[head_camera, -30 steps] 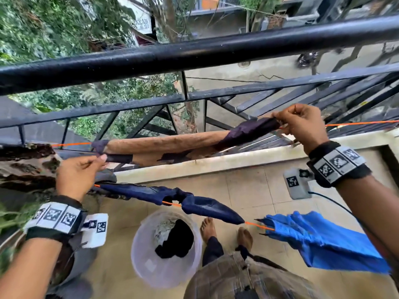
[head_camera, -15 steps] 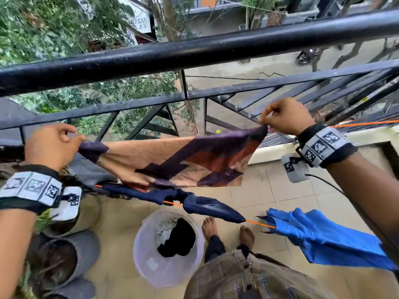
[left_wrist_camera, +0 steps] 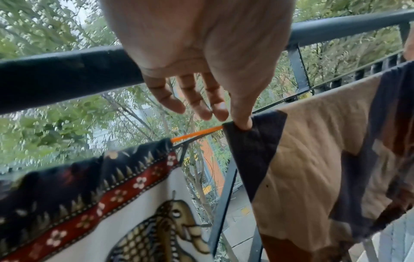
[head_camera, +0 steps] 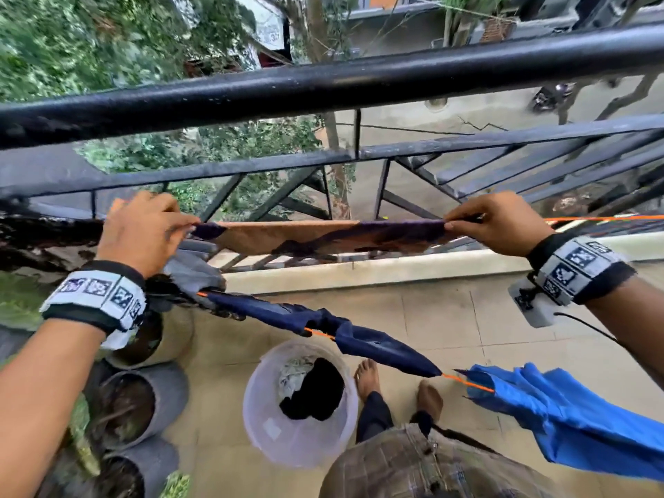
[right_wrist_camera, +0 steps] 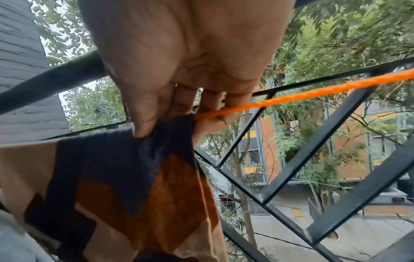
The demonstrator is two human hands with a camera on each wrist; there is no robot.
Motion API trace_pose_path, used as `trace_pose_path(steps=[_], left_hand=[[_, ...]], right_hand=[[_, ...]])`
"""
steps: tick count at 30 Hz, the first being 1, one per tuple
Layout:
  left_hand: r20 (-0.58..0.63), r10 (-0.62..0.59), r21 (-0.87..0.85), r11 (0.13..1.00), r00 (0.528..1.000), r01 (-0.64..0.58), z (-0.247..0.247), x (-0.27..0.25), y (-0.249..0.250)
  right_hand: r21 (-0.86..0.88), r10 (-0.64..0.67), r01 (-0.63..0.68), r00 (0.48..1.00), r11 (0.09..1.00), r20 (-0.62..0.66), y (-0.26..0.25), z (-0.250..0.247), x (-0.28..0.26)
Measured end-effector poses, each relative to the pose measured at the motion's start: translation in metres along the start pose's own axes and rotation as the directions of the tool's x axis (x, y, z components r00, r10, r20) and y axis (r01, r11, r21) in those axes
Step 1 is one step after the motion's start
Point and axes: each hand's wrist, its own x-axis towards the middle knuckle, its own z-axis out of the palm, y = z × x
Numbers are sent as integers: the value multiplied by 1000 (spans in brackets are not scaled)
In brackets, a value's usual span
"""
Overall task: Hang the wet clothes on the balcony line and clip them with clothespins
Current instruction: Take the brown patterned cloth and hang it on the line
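Nearest me a white bucket (head_camera: pixel 264 418) with dark laundry sits on the balcony floor by my bare feet. Above it the near orange line (head_camera: pixel 467 382) carries a navy garment (head_camera: pixel 377 345) and a blue cloth (head_camera: pixel 560 415). Farther out, my left hand (head_camera: pixel 143 231) and right hand (head_camera: pixel 499 224) each pinch a top corner (thumb against fingers) of the brown-and-purple cloth (head_camera: pixel 287 237), stretched along the far orange line (head_camera: pixel 607 218) beside the black railing (head_camera: pixel 323 88)

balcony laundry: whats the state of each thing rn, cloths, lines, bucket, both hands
brown and purple cloth: draped over the far orange line, spread flat, no clothespin visible
left hand: pinches the cloth's left corner
right hand: pinches its right corner at the line
navy garment: bunched on the near line
blue garment: hanging on the near line
bucket: upright, clothes inside
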Motion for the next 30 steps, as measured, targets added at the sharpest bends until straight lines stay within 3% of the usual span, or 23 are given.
trace_pose_path(steps=[8,13,18,22,30], left_hand=[[-34,-62,57,996,997,64,8,-16,-58],[2,-96,33,995,995,96,3,-21,-88],[37,-59,24,998,998,58,6,-20,-76],[0,-145,-73,987,989,144,8,-22,-67],[27,-170,-129,977,985,172,11,-15,-48]], right_hand=[[-105,-106,94,987,990,-121,-42,31,29],[-88,-203,194,973,977,-109,-62,45,46],[-86,-204,197,975,977,-88,-59,37,33],[-64,-190,185,979,981,-70,-50,23,18],[-11,-91,90,993,996,-76,-38,17,8]])
